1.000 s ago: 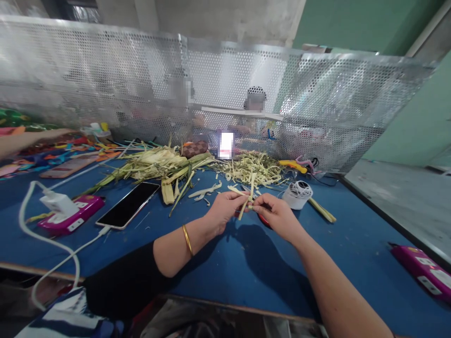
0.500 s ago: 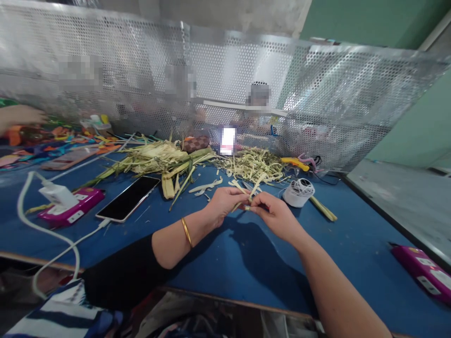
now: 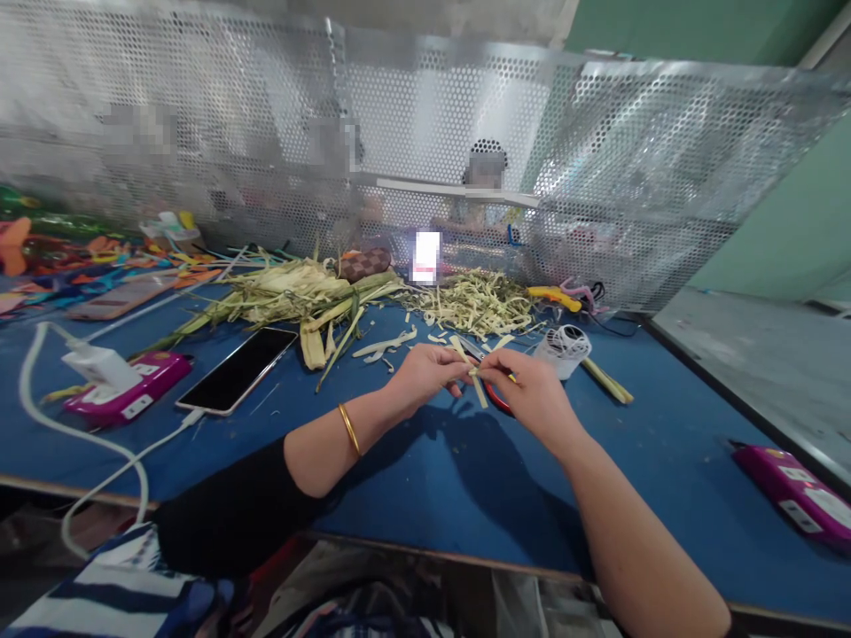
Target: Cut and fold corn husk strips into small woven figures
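Both my hands meet over the blue table, pinching thin pale palm-leaf strips between them. My left hand, with a gold bangle on its wrist, has its fingers closed on the strips from the left. My right hand pinches them from the right. One strip end points down towards the table, others stick up. A red-handled tool lies on the table just under my right hand, mostly hidden.
A heap of green-yellow leaves and a pile of cut strips lie behind my hands. A phone on a cable, pink power strips, a small white fan, a perforated metal screen stand around.
The strips have turned between my fingers: an end that slanted left now points down. My hands stay together at the same spot; the view has shifted slightly.
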`<state>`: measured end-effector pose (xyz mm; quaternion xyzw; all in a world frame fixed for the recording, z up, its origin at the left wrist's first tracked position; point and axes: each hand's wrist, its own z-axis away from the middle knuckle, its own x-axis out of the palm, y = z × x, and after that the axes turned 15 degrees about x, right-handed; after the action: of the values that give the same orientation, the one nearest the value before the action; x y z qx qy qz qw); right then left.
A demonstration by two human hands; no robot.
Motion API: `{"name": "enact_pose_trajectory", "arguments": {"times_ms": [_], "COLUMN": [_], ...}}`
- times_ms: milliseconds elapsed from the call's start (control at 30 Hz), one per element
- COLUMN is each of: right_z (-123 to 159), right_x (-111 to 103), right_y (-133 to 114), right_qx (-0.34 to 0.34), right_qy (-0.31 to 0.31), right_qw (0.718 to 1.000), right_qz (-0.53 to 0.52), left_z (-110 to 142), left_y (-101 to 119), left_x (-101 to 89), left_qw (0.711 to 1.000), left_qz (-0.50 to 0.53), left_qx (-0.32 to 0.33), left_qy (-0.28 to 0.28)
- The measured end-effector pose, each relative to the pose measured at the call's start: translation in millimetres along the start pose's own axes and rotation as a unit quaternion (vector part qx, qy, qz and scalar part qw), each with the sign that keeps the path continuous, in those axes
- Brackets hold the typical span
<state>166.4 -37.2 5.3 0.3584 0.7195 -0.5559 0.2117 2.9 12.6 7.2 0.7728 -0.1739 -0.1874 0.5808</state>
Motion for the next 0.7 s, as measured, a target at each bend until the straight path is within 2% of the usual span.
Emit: {"name": "enact_pose_trajectory", "arguments": {"times_ms": [133, 500, 700], "right_z": [0.6, 2.2, 1.8], "right_x": [0.6, -0.3, 0.1], "right_y": [1.6, -3.9, -2.6], "right_qx": [0.038, 0.067, 0.059], "right_qy": [0.009, -0.005, -0.003], "right_qw": [0.999, 0.997, 0.998], "right_qz": [0.007, -0.028, -0.016], "left_z": [0.3, 0.3, 1.8], "left_y": [1.9, -1.1, 1.2], "left_x": [0.3, -0.3, 1.2], "left_qw": [1.0, 0.998, 0.998], "left_qz": [-0.016, -0.03, -0.028], "left_qx": [0.011, -0.002, -0.011], "left_qy": [-0.021, -0.047, -0.053]}}
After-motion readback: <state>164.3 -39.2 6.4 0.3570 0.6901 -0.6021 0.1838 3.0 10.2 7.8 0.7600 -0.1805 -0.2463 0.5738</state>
